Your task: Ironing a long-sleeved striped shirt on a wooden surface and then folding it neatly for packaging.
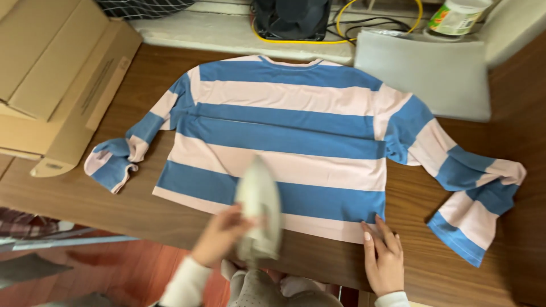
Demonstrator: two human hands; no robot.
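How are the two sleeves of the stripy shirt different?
The left sleeve is bunched close to the shirt, its cuff curled back on the table. The right sleeve reaches farther out and bends sharply, its cuff pointing down toward the table edge. Both have the same blue and pink stripes and lie on the wood.

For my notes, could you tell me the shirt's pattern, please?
The shirt has wide blue and pale pink horizontal stripes, seen best in the head view.
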